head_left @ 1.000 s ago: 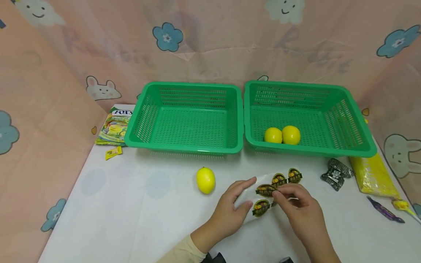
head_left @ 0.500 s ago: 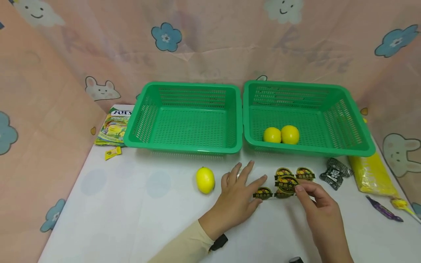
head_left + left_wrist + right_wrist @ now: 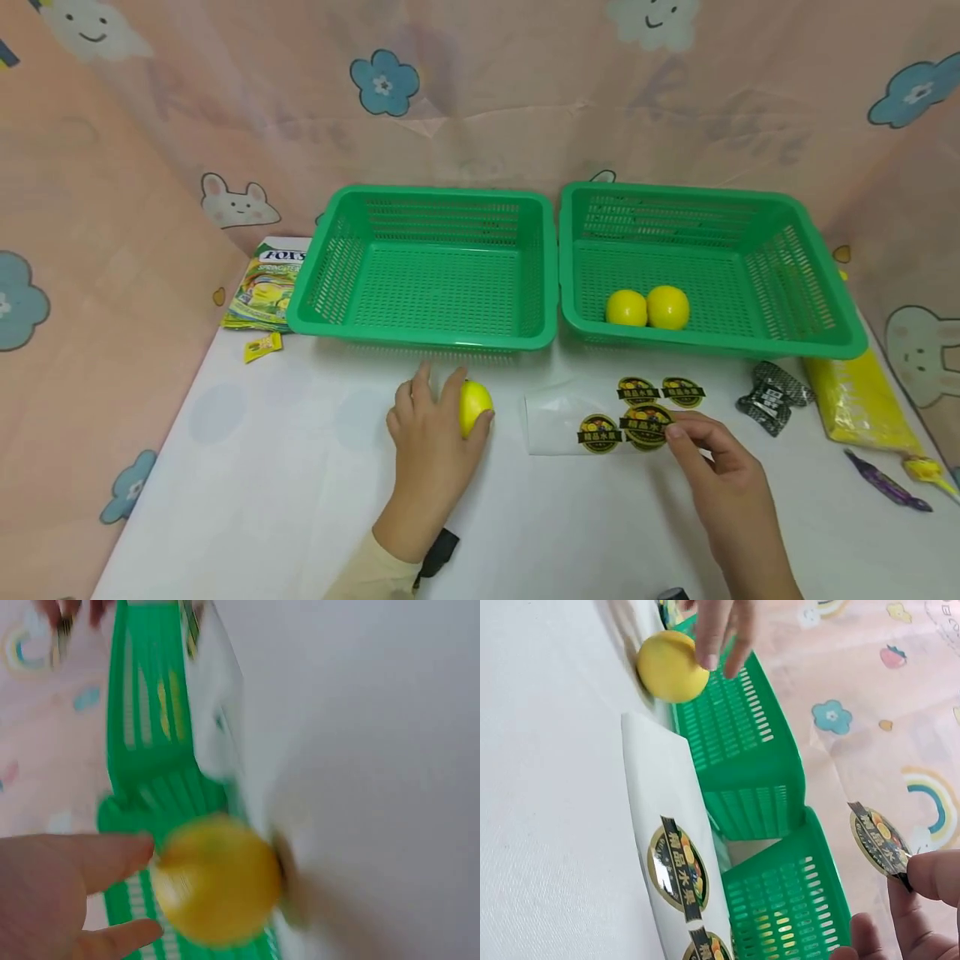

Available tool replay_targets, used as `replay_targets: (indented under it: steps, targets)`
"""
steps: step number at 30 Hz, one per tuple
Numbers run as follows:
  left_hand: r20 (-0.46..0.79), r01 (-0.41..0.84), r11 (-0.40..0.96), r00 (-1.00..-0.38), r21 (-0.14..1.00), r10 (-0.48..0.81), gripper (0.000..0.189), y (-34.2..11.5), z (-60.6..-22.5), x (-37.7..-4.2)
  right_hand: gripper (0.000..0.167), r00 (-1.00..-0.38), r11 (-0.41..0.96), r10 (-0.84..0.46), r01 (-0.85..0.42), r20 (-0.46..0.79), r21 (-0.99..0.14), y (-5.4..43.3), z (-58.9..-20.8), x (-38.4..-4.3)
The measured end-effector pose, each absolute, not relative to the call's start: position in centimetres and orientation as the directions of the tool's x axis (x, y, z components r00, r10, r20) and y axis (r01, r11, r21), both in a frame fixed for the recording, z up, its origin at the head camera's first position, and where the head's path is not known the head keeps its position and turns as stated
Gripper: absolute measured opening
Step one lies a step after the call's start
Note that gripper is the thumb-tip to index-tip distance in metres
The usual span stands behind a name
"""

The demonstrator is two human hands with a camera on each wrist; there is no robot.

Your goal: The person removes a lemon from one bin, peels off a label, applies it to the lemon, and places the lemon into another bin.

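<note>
A yellow lemon (image 3: 475,407) lies on the white table in front of the left basket. My left hand (image 3: 429,446) is over it, thumb and forefinger spread to either side. In the left wrist view the fingertips (image 3: 142,851) are right at the lemon's edge, and none is curled round it. Between thumb and forefinger my right hand (image 3: 723,479) pinches an oval black-and-gold label sticker (image 3: 880,838), raised above a whitish backing sheet (image 3: 558,427). Several similar stickers (image 3: 599,434) are on that sheet.
Two green plastic baskets (image 3: 450,342) stand side by side at the back; the right one holds two yellow fruits (image 3: 647,308). A candy bag (image 3: 264,287) and small yellow candy (image 3: 262,347) lie left. Black-wrapped candy (image 3: 772,398), a yellow packet (image 3: 862,408) and purple candy (image 3: 887,481) lie right.
My right hand has peeled a sticker and lifted it off to the right. My left hand has let go of the backing sheet and moved left to the lemon.
</note>
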State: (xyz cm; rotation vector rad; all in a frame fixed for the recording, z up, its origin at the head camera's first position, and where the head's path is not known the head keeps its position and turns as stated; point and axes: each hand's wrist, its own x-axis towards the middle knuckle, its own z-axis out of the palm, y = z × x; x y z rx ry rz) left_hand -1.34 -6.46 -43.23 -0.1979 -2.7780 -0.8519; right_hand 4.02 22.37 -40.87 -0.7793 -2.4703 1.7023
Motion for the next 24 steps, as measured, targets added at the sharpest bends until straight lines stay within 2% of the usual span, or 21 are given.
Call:
replay_targets:
  steps: [3, 7, 11, 15, 17, 20, 22, 24]
  targets:
    - [0.114, 0.105, 0.763, -0.993, 0.638, 0.042, 0.065, -7.8, -43.3, -2.0, 0.038, -0.892, 0.281, 0.394, 0.348, -0.223, -0.894, 22.1, -40.9, 4.0]
    - [-0.039, 0.062, 0.692, -0.991, 0.72, 0.13, 0.065, -8.3, -43.4, -2.4, 0.039, -0.897, 0.287, 0.374, 0.353, -0.235, -0.89, 21.6, -41.0, 4.0]
    - [-0.074, 0.11, 0.669, -0.968, 0.735, 0.24, 0.064, -7.8, -43.6, -2.1, 0.038, -0.902, 0.292, 0.344, 0.368, -0.262, -0.883, 20.7, -41.0, 4.0]
    - [-0.062, 0.12, 0.601, -0.96, 0.79, 0.274, 0.063, -7.0, -43.3, -1.8, 0.034, -0.914, 0.275, 0.293, 0.363, -0.282, -0.89, 19.3, -40.6, 3.9]
    - [-0.078, 0.069, 0.478, -0.956, 0.876, 0.281, 0.063, -6.8, -43.0, -1.9, 0.033, -0.919, 0.247, 0.269, 0.356, -0.289, -0.901, 18.6, -40.0, 3.8]
    - [-0.124, -0.098, 0.09, -0.929, 0.991, 0.348, 0.063, -6.4, -42.4, -1.9, 0.031, -0.924, 0.193, 0.249, 0.34, -0.289, -0.92, 17.7, -39.1, 3.7]
    - [-0.132, -0.212, -0.154, -0.902, 0.965, 0.411, 0.064, -6.1, -42.0, -1.8, 0.028, -0.933, 0.157, 0.246, 0.307, -0.264, -0.939, 17.0, -38.5, 3.6]
    - [-0.12, -0.287, -0.301, -0.874, 0.909, 0.471, 0.066, -5.8, -41.7, -1.6, 0.024, -0.941, 0.133, 0.245, 0.272, -0.234, -0.953, 16.4, -38.1, 3.6]
